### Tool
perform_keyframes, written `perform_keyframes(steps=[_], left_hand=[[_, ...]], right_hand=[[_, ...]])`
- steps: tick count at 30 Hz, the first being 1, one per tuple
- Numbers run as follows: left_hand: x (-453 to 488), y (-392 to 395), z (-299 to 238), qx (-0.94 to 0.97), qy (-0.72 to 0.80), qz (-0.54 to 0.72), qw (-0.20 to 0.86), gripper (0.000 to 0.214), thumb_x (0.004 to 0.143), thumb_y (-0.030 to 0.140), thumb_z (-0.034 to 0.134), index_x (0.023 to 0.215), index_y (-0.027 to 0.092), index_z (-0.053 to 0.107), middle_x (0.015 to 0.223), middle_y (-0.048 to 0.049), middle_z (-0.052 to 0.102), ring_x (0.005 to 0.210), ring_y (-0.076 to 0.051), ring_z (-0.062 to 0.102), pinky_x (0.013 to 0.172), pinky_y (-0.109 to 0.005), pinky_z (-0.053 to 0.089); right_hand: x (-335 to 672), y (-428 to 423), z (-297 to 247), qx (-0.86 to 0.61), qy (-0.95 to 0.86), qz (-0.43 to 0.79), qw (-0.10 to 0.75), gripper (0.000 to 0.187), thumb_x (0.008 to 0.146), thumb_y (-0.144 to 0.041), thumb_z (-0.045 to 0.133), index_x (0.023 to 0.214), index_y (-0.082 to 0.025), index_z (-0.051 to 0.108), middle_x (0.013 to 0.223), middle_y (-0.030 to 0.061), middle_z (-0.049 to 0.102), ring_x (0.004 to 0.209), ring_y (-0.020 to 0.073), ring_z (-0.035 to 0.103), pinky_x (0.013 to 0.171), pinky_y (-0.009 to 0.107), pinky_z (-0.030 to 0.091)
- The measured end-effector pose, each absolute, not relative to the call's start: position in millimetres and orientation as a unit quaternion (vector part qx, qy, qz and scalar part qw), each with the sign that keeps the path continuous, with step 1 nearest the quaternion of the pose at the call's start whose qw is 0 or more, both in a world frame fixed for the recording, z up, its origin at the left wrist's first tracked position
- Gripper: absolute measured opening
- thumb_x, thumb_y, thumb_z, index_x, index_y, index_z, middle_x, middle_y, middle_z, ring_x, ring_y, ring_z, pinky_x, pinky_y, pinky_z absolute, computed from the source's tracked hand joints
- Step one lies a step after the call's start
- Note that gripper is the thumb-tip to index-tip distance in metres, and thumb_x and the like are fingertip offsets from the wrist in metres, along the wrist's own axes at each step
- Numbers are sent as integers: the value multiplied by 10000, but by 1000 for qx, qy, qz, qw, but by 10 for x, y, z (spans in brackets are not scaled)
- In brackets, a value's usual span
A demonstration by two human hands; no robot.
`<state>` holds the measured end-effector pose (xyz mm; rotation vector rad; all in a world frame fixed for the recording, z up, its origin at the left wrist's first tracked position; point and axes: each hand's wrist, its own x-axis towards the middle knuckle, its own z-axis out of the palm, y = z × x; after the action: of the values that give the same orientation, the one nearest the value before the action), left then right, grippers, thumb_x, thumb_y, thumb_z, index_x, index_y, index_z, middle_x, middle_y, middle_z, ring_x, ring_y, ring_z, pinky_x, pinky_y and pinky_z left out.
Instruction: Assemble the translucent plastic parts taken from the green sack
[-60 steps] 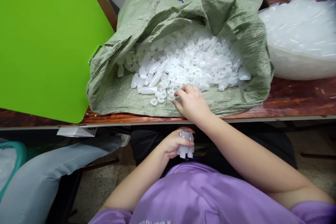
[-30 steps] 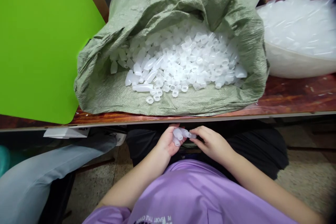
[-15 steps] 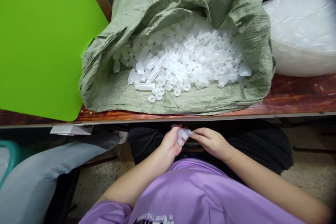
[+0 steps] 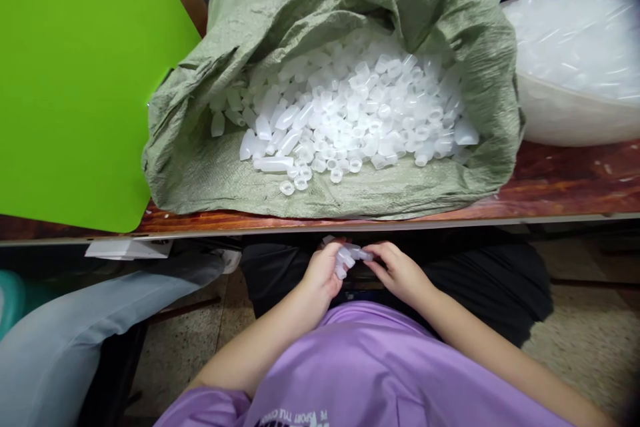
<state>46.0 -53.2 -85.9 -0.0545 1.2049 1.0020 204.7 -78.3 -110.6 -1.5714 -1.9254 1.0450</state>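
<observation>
Over my lap, just below the table edge, my left hand [image 4: 325, 269] is closed around several translucent white plastic pieces [image 4: 346, 256]. My right hand [image 4: 395, 267] pinches the end of one small tubular plastic piece [image 4: 367, 255], which touches the bunch in the left hand. Above both hands, an open green woven sack [image 4: 240, 190] lies on the table with its mouth facing me. Inside it is a heap of similar translucent plastic pieces [image 4: 345, 113], some short and ring-like, others longer and tapered.
A bright green board [image 4: 80, 80] stands on the table's left. A bag of clear plastic pieces [image 4: 580, 60] rests on the reddish wooden table [image 4: 565, 177] at right. At lower left are another person's grey-clad leg [image 4: 65, 340] and a teal tub [image 4: 10, 300].
My right hand has shifted slightly left, its fingers now pinching the piece's end more closely. The left hand still holds the plastic pieces. The view has moved a little.
</observation>
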Motion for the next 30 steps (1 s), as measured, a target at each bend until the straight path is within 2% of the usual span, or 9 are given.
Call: perform_keyframes(steps=[3, 4, 7, 8, 11, 16, 21, 27, 30], left_hand=[[454, -539, -874, -18, 544, 450, 707, 60, 643, 107, 627, 670, 107, 573, 531, -2, 592, 433, -91, 526, 432, -198, 350], [452, -541, -877, -16, 545, 453, 706, 71, 641, 117, 636, 678, 109, 575, 542, -2, 599, 440, -92, 530, 433, -197, 350], [443, -540, -884, -12, 544, 458, 703, 94, 638, 141, 649, 701, 116, 583, 567, -2, 612, 454, -93, 538, 443, -196, 353], [440, -538, -885, -11, 545, 458, 703, 95, 636, 140, 649, 702, 116, 584, 564, -2, 611, 452, -93, 537, 442, -196, 350], [436, -530, -888, -10, 548, 454, 703, 87, 629, 128, 641, 691, 111, 583, 555, -11, 607, 453, -101, 540, 436, -201, 343], [435, -522, -866, -4, 544, 462, 700, 72, 620, 125, 632, 665, 117, 577, 556, -5, 607, 475, -103, 544, 463, -207, 366], [428, -529, -862, 15, 554, 474, 684, 64, 558, 89, 621, 593, 114, 574, 512, 4, 588, 462, -100, 531, 477, -213, 371], [446, -531, -927, 31, 560, 487, 669, 82, 523, 94, 630, 595, 107, 592, 515, 3, 591, 468, -102, 532, 486, -219, 377], [451, -514, -973, 30, 559, 483, 673, 91, 530, 111, 641, 608, 103, 594, 531, -8, 597, 482, -113, 544, 483, -223, 377]], right_hand=[[2027, -805, -1125, -580, -687, 390, 199, 357, 897, -433, 353, 929, -205, 625, 754, 47, 659, 674, 164, 644, 635, 284, 523], [2018, -808, -1131, -588, -684, 384, 197, 369, 895, -444, 352, 930, -198, 624, 759, 54, 659, 688, 173, 646, 637, 293, 523], [1998, -810, -1134, -592, -695, 356, 200, 362, 836, -462, 470, 1052, -196, 590, 964, 94, 649, 898, 217, 626, 779, 340, 502], [1993, -809, -1131, -588, -700, 353, 198, 359, 830, -457, 483, 1060, -201, 587, 975, 91, 648, 898, 214, 626, 785, 336, 499], [1983, -809, -1126, -585, -705, 354, 188, 347, 884, -443, 380, 953, -203, 621, 832, 67, 663, 719, 184, 644, 674, 310, 517], [1946, -813, -1085, -566, -723, 330, 219, 325, 837, -416, 480, 1055, -195, 578, 1006, 102, 634, 935, 220, 599, 830, 354, 468], [1856, -824, -1046, -576, -705, 349, 221, 286, 870, -415, 421, 885, -188, 596, 740, 43, 621, 672, 168, 591, 636, 290, 475], [1740, -853, -1167, -599, -667, 377, 234, 436, 905, -481, 308, 723, -178, 564, 595, 0, 567, 547, 123, 535, 520, 227, 434], [1741, -845, -1212, -602, -664, 377, 233, 464, 909, -487, 290, 705, -178, 569, 574, -2, 570, 528, 122, 537, 499, 220, 434]])
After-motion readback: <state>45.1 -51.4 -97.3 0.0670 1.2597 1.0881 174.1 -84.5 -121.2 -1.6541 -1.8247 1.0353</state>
